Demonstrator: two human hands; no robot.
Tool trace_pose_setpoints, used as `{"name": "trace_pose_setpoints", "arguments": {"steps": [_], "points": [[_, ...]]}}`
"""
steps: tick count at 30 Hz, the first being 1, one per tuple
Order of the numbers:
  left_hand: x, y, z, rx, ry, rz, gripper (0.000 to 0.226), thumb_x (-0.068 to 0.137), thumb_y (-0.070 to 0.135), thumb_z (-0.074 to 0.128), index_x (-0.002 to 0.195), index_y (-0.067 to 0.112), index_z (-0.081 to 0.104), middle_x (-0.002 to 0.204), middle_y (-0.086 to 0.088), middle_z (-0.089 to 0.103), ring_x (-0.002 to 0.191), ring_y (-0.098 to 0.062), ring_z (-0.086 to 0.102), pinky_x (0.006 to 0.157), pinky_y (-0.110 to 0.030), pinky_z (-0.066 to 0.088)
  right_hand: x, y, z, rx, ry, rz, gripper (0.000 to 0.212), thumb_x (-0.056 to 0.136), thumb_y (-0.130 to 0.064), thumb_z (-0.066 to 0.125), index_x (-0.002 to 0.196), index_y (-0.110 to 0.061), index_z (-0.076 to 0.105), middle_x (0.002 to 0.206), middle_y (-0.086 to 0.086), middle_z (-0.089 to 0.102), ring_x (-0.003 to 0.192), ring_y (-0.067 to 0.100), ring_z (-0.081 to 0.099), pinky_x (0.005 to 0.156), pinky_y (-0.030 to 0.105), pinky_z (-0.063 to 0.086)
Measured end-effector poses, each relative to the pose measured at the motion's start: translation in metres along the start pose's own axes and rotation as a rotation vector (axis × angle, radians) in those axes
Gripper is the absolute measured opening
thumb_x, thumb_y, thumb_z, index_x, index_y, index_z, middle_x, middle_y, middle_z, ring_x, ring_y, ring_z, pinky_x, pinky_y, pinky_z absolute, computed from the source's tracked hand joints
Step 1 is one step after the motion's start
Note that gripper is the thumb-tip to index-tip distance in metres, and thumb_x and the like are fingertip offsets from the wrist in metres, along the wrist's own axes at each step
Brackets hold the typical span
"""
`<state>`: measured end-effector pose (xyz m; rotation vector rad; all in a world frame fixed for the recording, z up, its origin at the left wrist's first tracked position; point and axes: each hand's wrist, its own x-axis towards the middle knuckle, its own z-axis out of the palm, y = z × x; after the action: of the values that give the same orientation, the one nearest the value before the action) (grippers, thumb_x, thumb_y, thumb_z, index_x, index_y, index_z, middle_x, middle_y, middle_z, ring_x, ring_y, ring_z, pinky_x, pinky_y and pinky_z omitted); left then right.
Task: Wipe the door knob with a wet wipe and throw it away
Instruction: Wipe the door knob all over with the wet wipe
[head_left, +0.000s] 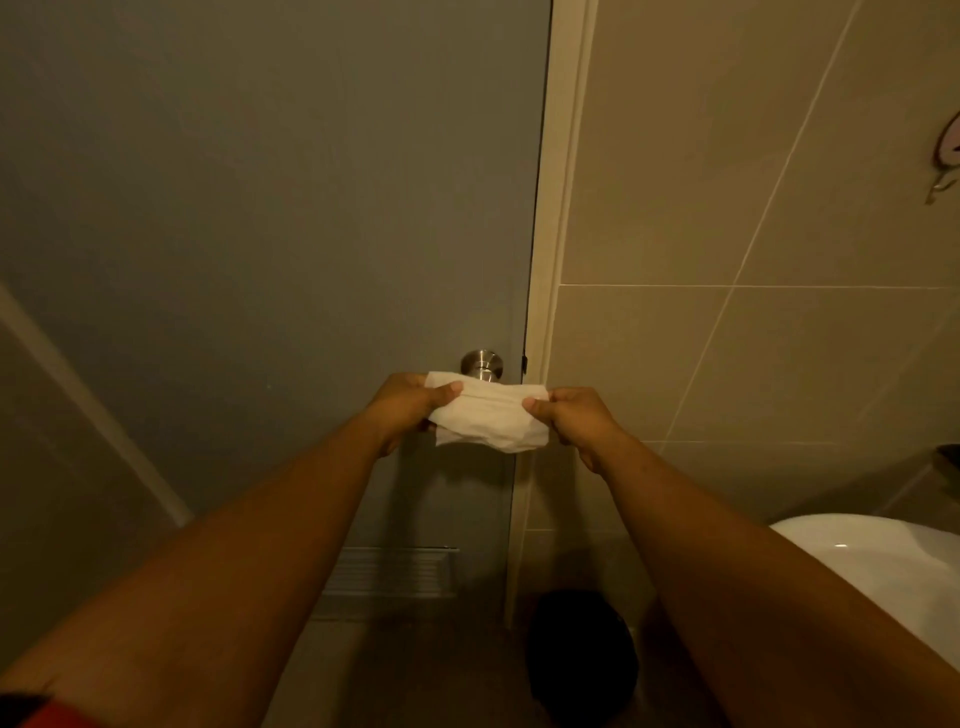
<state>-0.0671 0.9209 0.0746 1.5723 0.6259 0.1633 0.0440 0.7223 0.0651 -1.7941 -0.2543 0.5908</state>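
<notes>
A round metal door knob (481, 365) sits near the right edge of a grey door (270, 218). A white wet wipe (488, 415) is stretched out flat just below and in front of the knob, covering the knob's lower part. My left hand (410, 410) pinches the wipe's left end between thumb and fingers. My right hand (576, 415) pinches its right end. Both forearms reach forward from the bottom of the view.
A pale door frame (558, 208) borders the door, with a beige tiled wall (753, 234) to its right. A dark round bin (582, 660) stands on the floor below. A white basin (893, 571) is at the lower right. A vent grille (389, 577) is low on the door.
</notes>
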Motion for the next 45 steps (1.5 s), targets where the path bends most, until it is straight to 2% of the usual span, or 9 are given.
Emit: {"name": "trace_pose_setpoints", "arguments": {"steps": [2, 6, 12, 17, 24, 34, 36, 39, 45], "points": [[-0.001, -0.011, 0.000, 0.003, 0.026, -0.011, 0.040, 0.088, 0.013, 0.068, 0.124, -0.003, 0.061, 0.118, -0.018, 0.066, 0.086, -0.022, 0.067, 0.064, -0.024, 0.060, 0.004, 0.007, 0.003, -0.029, -0.012, 0.017, 0.032, 0.087, -0.019, 0.070, 0.114, -0.001, 0.067, 0.083, 0.004, 0.064, 0.061, 0.011, 0.051, 0.047, 0.019, 0.037], [0.004, -0.021, -0.001, 0.000, 0.096, 0.012, 0.044, 0.079, 0.008, 0.076, 0.119, -0.005, 0.064, 0.116, -0.021, 0.068, 0.104, -0.034, 0.068, 0.088, -0.039, 0.057, 0.016, 0.012, 0.007, 0.040, -0.017, 0.025, 0.028, 0.088, -0.015, 0.070, 0.109, 0.004, 0.067, 0.063, 0.006, 0.059, 0.048, 0.012, 0.048, 0.039, 0.019, 0.044], [0.005, -0.021, 0.006, -0.051, 0.135, 0.013, 0.034, 0.073, 0.016, 0.082, 0.100, -0.001, 0.071, 0.108, -0.017, 0.072, 0.096, -0.029, 0.070, 0.093, -0.042, 0.056, 0.023, 0.014, 0.008, 0.201, -0.065, 0.037, 0.026, 0.092, -0.009, 0.064, 0.110, 0.010, 0.061, 0.073, 0.016, 0.062, 0.053, 0.017, 0.061, 0.052, 0.027, 0.061], [0.009, -0.019, 0.005, 0.004, 0.115, 0.027, 0.037, 0.076, 0.001, 0.077, 0.112, 0.003, 0.069, 0.108, -0.014, 0.070, 0.098, -0.027, 0.067, 0.087, -0.036, 0.057, 0.033, 0.014, 0.007, 0.168, -0.086, 0.030, 0.030, 0.095, -0.007, 0.059, 0.120, 0.010, 0.057, 0.081, 0.015, 0.066, 0.059, 0.018, 0.065, 0.060, 0.030, 0.061], [0.024, 0.000, 0.007, -0.106, 0.185, 0.005, 0.041, 0.085, 0.020, 0.073, 0.120, 0.000, 0.065, 0.116, -0.016, 0.069, 0.100, -0.028, 0.068, 0.094, -0.043, 0.055, 0.048, 0.001, 0.009, 0.129, -0.003, -0.006, 0.030, 0.096, -0.016, 0.058, 0.120, 0.001, 0.061, 0.075, 0.011, 0.064, 0.058, 0.017, 0.062, 0.057, 0.027, 0.060], [0.065, 0.002, 0.009, 0.054, 0.389, 0.007, 0.048, 0.086, 0.026, 0.070, 0.127, 0.003, 0.061, 0.127, -0.014, 0.064, 0.111, -0.031, 0.063, 0.098, -0.040, 0.052, 0.073, -0.009, 0.035, 0.109, 0.149, 0.006, 0.016, 0.093, -0.017, 0.061, 0.096, -0.003, 0.065, 0.069, 0.012, 0.060, 0.052, 0.019, 0.055, 0.045, 0.027, 0.047], [0.070, -0.008, 0.014, 0.096, 0.417, 0.005, 0.047, 0.087, 0.025, 0.069, 0.128, 0.002, 0.060, 0.128, -0.013, 0.064, 0.110, -0.029, 0.063, 0.095, -0.037, 0.053, 0.076, -0.003, 0.040, 0.096, 0.158, 0.033, 0.017, 0.093, -0.017, 0.061, 0.099, -0.002, 0.067, 0.072, 0.011, 0.061, 0.055, 0.019, 0.058, 0.050, 0.030, 0.054], [0.071, -0.022, 0.024, 0.098, 0.438, 0.020, 0.040, 0.089, 0.024, 0.067, 0.122, 0.003, 0.064, 0.119, -0.009, 0.066, 0.092, -0.021, 0.060, 0.071, -0.025, 0.052, 0.078, 0.008, 0.048, 0.124, 0.177, 0.053, 0.022, 0.092, -0.018, 0.063, 0.105, -0.001, 0.067, 0.079, 0.009, 0.063, 0.067, 0.023, 0.064, 0.070, 0.042, 0.062], [0.073, -0.034, 0.023, 0.228, 0.594, 0.269, 0.029, 0.079, 0.021, 0.076, 0.103, 0.014, 0.063, 0.108, 0.000, 0.051, 0.093, -0.018, 0.057, 0.084, -0.025, 0.049, 0.076, 0.015, 0.056, 0.150, 0.212, 0.011, 0.023, 0.088, -0.020, 0.068, 0.105, -0.004, 0.064, 0.101, 0.015, 0.064, 0.086, 0.032, 0.066, 0.076, 0.050, 0.061]]}}
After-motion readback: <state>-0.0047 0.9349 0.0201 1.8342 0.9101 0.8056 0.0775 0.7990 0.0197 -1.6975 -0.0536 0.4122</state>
